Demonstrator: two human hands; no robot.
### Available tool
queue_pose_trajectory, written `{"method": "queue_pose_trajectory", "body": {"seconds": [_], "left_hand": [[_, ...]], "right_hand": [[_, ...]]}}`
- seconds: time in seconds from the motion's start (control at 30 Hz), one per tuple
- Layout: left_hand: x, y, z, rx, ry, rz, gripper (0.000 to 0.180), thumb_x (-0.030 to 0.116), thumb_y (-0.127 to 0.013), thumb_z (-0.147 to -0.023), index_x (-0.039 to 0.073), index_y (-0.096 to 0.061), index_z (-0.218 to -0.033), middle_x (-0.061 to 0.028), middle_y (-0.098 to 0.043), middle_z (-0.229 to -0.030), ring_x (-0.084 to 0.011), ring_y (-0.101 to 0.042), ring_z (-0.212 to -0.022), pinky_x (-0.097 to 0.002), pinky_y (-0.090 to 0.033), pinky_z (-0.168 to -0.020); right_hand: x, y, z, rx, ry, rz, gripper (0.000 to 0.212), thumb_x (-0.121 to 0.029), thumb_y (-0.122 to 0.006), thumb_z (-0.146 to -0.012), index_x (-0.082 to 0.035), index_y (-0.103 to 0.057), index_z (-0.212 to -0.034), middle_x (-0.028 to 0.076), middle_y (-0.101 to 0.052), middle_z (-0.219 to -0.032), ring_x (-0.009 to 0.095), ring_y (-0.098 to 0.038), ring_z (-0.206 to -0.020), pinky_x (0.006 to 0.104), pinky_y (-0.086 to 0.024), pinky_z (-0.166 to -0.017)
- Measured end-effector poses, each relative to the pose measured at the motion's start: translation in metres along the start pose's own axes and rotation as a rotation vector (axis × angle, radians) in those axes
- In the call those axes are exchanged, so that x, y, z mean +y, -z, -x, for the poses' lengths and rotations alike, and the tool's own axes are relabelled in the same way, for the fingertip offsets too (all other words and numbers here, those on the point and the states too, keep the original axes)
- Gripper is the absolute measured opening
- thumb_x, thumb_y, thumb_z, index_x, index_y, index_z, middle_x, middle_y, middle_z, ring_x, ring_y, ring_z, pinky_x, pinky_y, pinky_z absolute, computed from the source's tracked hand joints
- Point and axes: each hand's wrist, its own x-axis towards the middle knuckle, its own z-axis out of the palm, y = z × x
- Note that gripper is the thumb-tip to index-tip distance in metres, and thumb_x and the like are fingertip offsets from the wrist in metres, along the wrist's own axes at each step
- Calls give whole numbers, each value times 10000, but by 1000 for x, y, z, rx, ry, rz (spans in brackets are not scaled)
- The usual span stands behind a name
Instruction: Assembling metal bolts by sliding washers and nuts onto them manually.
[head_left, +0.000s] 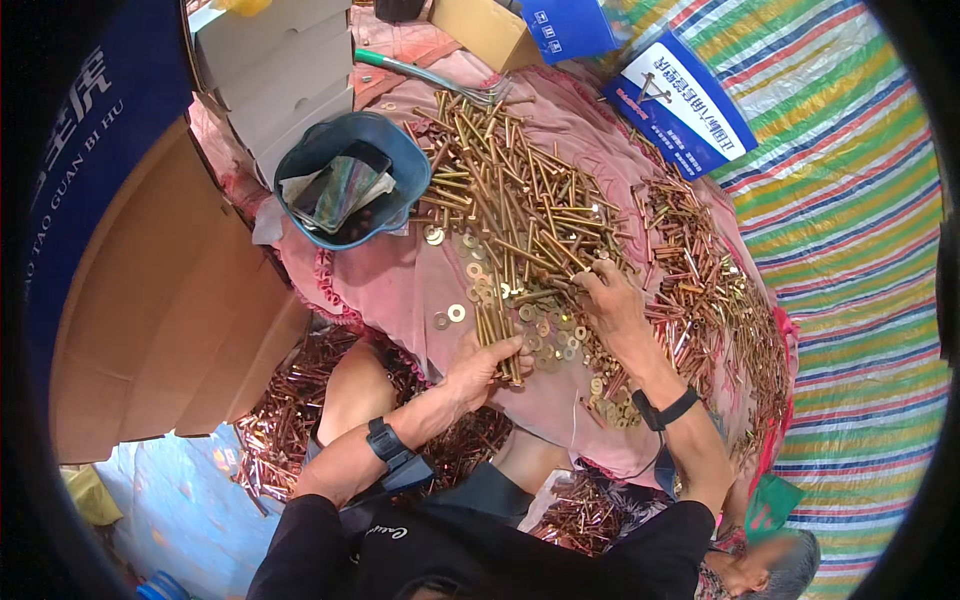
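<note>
My left hand (487,366) is closed around a bundle of long brass bolts (497,328) that stands upright on a pink cloth (400,285) over my lap. My right hand (610,303) reaches into the near edge of a big pile of long brass bolts (515,195), its fingertips pinching one bolt. Loose brass washers (545,335) lie scattered between the two hands. Both wrists wear black bands.
A blue bowl (400,165) holding papers sits left of the pile. Shorter bolts (705,295) are heaped on the right. A cardboard box (170,320), stacked white boxes (285,75), blue cartons (680,110), a striped tarp (850,220) and copper-coloured screws (285,410) surround me.
</note>
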Motion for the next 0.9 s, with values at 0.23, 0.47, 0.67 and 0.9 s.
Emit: {"method": "queue_pose_trajectory", "body": {"seconds": [0.23,0.47,0.67,0.9], "left_hand": [[-5,-3,-1,19,-36,-6,238,87,-662,-976,17,-554,-1176,-102,-676,-927,-242,-736,-807,-403,-656,-755],[-4,-4,-1,41,-54,-44,221,76,-655,-979,15,-559,-1169,-102,-685,-933,-234,-739,-796,-392,-657,-748],[-1,-9,-3,23,-38,-31,239,83,-658,-978,10,-555,-1182,-126,-699,-965,-251,-746,-828,-399,-659,-763],[-2,-15,2,36,35,29,302,110,-672,-977,-13,-543,-1220,-193,-713,-1082,-287,-744,-942,-423,-662,-811]], "right_hand": [[0,-5,-12,16,58,257,430,34,-664,-774,-49,-589,-1190,170,-553,-1163,355,-646,-984,441,-578,-742],[-2,-5,-24,-189,215,333,569,35,-680,-738,-22,-564,-1293,173,-528,-1302,329,-596,-1036,394,-585,-786],[20,-8,-19,-193,247,285,523,27,-667,-754,-25,-584,-1267,184,-526,-1289,344,-594,-1045,412,-570,-825],[19,-7,9,-146,210,127,354,42,-623,-777,-28,-607,-1123,180,-562,-1159,350,-609,-1043,415,-551,-833]]}}
